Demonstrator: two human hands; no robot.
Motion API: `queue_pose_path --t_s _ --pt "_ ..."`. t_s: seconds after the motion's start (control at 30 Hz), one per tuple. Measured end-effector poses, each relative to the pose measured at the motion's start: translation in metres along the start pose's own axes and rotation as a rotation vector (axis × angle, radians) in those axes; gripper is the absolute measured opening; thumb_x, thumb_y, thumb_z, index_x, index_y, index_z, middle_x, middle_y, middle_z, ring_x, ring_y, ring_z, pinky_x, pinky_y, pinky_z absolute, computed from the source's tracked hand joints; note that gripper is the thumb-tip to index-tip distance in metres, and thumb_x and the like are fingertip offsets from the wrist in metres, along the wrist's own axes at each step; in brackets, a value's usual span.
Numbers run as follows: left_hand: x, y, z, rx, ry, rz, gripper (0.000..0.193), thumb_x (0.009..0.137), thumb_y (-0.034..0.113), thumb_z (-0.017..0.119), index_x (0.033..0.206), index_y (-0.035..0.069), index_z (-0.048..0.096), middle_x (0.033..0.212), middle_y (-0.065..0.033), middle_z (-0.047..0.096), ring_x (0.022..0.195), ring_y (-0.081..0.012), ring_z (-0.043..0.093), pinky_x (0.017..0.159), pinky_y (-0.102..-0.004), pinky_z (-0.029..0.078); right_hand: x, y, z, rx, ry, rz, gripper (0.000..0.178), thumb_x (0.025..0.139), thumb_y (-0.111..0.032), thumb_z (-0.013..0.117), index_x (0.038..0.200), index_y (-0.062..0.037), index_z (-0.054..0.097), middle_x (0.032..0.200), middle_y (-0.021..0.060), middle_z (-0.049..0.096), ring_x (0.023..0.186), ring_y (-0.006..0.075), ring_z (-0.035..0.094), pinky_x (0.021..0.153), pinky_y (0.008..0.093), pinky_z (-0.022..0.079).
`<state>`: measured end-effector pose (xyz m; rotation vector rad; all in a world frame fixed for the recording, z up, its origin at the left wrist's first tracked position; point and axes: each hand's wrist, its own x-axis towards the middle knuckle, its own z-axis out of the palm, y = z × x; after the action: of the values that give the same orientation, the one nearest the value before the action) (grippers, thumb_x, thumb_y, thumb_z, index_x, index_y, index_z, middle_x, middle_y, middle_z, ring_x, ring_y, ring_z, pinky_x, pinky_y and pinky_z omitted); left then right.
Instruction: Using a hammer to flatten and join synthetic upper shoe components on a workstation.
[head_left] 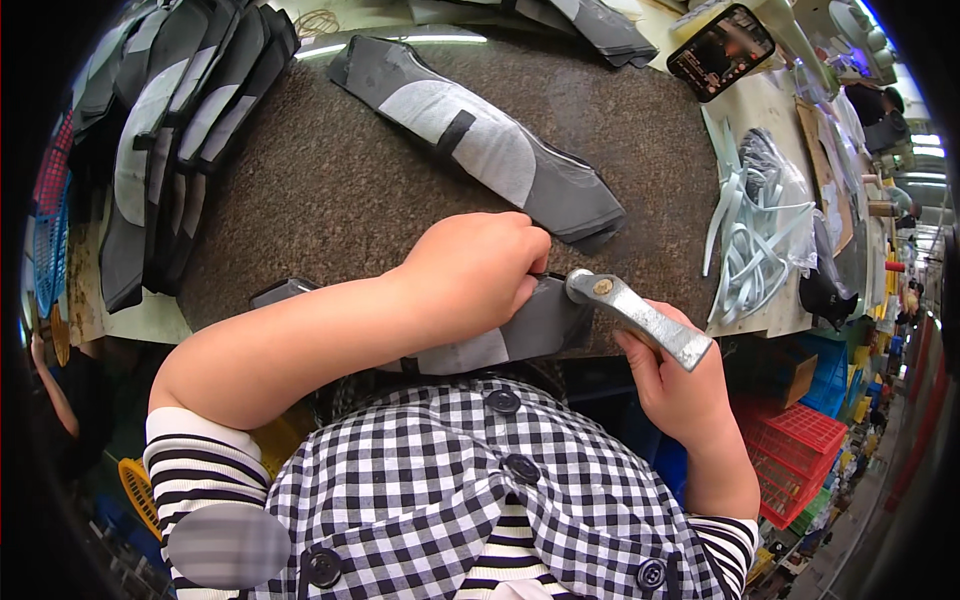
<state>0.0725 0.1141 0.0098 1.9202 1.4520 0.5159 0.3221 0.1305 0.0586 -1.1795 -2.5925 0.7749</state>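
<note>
My left hand (478,268) reaches across my front, its fingers closed at the upper edge of a dark grey panel with a pale patch (542,322). That panel lies at the near edge of the brown work surface (300,170), partly covered by my forearm. In my right hand (685,392) I grip a silver-headed hammer (655,325); its round face is over the panel, close to my left fingers. The handle is mostly hidden. Just beyond lies another stack of grey panels (470,135), with a pale grey patch and a short black strip on top.
More grey panels (165,140) are heaped at the left, and others (595,30) lie at the far edge. A phone (722,52) stands at the far right. Pale straps (745,235) lie beside clear plastic. Red crates (795,450) stand below, at the right.
</note>
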Motion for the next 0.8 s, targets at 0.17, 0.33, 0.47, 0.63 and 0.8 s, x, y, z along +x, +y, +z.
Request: queue_pose_path --t_s 0.17,0.33,0.47,0.63,0.8 --pt "0.001 -0.005 0.001 0.038 0.016 0.037 0.011 0.078 0.012 0.07 0.087 0.006 0.066 0.087 -0.01 0.063 0.085 -0.0302 0.063 0.075 -0.041 0.051 0.005 -0.01 0.015 -0.026 0.012 -0.009 0.016 0.088 -0.009 0.066 0.101 -0.0036 0.06 0.092 0.0123 0.066 0.08 0.0335 0.068 0.066 0.039 0.055" --pt "0.013 -0.004 -0.008 -0.007 -0.102 0.002 0.008 0.077 0.011 0.07 0.083 0.005 0.067 0.086 -0.0095 0.062 0.085 -0.0301 0.063 0.076 -0.0404 0.051 0.005 -0.017 0.019 -0.047 -0.002 0.081 0.011 0.09 -0.009 0.064 0.097 -0.0051 0.056 0.084 0.0114 0.063 0.074 0.0349 0.065 0.061 0.0411 0.052" --pt "0.015 -0.013 -0.008 -0.003 -0.108 0.109 0.006 0.077 0.01 0.071 0.081 0.006 0.069 0.084 -0.0085 0.062 0.084 -0.0288 0.063 0.073 -0.0399 0.051 0.005 -0.016 0.02 -0.029 0.01 0.124 0.011 0.09 -0.009 0.063 0.095 -0.0063 0.054 0.081 0.0128 0.062 0.073 0.0371 0.063 0.06 0.0424 0.051" --pt "0.008 -0.032 -0.001 -0.002 0.041 0.375 0.007 0.076 0.007 0.073 0.083 0.007 0.072 0.083 -0.0057 0.061 0.081 -0.0261 0.063 0.069 -0.0383 0.052 0.008 -0.018 0.016 -0.026 -0.005 0.141 0.01 0.09 -0.009 0.063 0.095 -0.0067 0.054 0.082 0.0136 0.062 0.074 0.0371 0.063 0.061 0.0422 0.051" --pt "0.006 -0.038 0.003 0.092 0.081 0.507 0.019 0.071 0.005 0.074 0.089 0.01 0.072 0.084 -0.0023 0.06 0.08 -0.023 0.061 0.066 -0.035 0.052 0.014 -0.02 0.007 -0.025 -0.034 0.084 0.009 0.091 -0.011 0.061 0.098 -0.0064 0.061 0.088 0.0094 0.064 0.074 0.034 0.065 0.062 0.0403 0.052"
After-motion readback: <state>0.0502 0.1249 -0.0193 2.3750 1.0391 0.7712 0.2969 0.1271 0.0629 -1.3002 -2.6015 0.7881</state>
